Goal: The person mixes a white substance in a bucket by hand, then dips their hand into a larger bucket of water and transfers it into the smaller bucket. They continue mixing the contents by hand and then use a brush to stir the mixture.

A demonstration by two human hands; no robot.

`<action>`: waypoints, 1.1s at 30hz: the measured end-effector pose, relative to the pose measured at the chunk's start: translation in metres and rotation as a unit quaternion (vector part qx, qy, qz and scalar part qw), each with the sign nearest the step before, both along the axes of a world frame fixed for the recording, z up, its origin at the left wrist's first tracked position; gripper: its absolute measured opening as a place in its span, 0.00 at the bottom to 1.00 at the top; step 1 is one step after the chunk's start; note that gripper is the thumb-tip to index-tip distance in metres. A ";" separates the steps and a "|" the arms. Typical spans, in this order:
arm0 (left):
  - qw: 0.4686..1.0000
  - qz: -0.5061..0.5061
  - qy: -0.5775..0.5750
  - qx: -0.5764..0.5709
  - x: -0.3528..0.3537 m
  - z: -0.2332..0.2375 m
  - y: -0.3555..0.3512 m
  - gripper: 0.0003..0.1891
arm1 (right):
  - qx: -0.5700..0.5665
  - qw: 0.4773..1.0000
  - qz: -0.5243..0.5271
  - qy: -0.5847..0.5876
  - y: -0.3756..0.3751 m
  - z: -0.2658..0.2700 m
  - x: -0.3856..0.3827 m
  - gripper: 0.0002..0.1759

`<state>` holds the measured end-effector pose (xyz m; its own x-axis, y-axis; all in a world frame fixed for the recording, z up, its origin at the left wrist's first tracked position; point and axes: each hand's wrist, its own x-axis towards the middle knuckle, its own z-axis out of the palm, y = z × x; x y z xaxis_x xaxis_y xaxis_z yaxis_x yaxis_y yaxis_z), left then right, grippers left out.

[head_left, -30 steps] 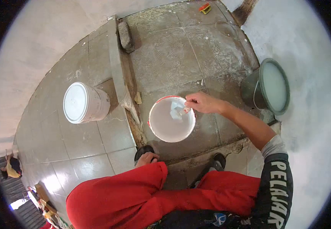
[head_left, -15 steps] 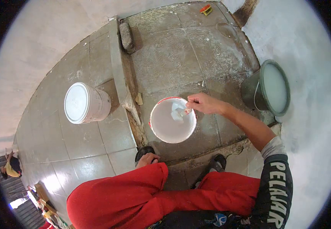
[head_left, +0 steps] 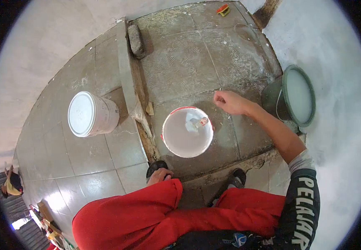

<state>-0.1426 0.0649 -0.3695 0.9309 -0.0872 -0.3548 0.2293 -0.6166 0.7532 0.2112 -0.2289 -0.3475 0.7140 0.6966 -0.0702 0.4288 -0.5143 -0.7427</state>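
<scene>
An uncovered white bucket (head_left: 187, 131) with a red-marked rim stands on the floor before me. Inside it, near the right side, are something whitish and a small pinkish piece whose nature I cannot make out. My right hand (head_left: 230, 102) hovers above and to the right of the rim, apart from it, fingers curled together; whether they hold anything is hidden. My left hand (head_left: 161, 175) rests low by my knee and dark shoe, only partly in view, its fingers bent, and what it may hold cannot be made out.
Left of the wooden beam (head_left: 131, 83) stands a lidded white bucket (head_left: 93, 114). A grey-green bucket (head_left: 289, 96) of cloudy liquid is at the right wall. An orange brush (head_left: 223, 10) and a stone block (head_left: 136, 41) lie farther off. A person (head_left: 12, 183) is at far left.
My right hand has left the bucket's rim and moved up and to the right. The small pinkish piece remains in the bucket. My left hand has barely moved.
</scene>
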 end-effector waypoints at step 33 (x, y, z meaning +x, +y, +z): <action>0.999 0.043 0.005 -0.032 0.007 0.012 -0.003 0.10 | -0.239 0.936 0.168 -0.198 0.070 0.040 -0.048 0.12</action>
<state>-0.1359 0.0618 -0.3578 0.9320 -0.0307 -0.3612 0.2872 -0.5455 0.7874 0.1631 -0.1591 -0.3074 0.4960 0.8432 -0.2074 0.8191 -0.5336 -0.2104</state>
